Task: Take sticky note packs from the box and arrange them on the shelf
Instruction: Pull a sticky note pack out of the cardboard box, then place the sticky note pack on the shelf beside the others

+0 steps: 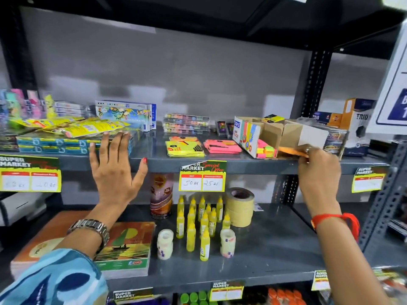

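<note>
An open cardboard box (273, 133) lies on its side on the grey upper shelf (154, 161), with pink, yellow and green sticky notes showing at its mouth. My right hand (318, 172) pinches an orange sticky note pack (290, 151) at the box's front edge. Two stacks lie on the shelf left of the box: a yellow sticky note pack (184, 148) and a pink sticky note pack (222, 146). My left hand (114, 166) hovers with fingers spread in front of the shelf edge, holding nothing.
Blue flat boxes and yellow packets (72, 133) fill the shelf's left part; paint sets (186, 123) stand behind the stacks. Trio cartons (352, 126) crowd the right. Below stand yellow glue bottles (202, 221), tape rolls (240, 205) and notebooks (125, 245). Price tags hang on the edges.
</note>
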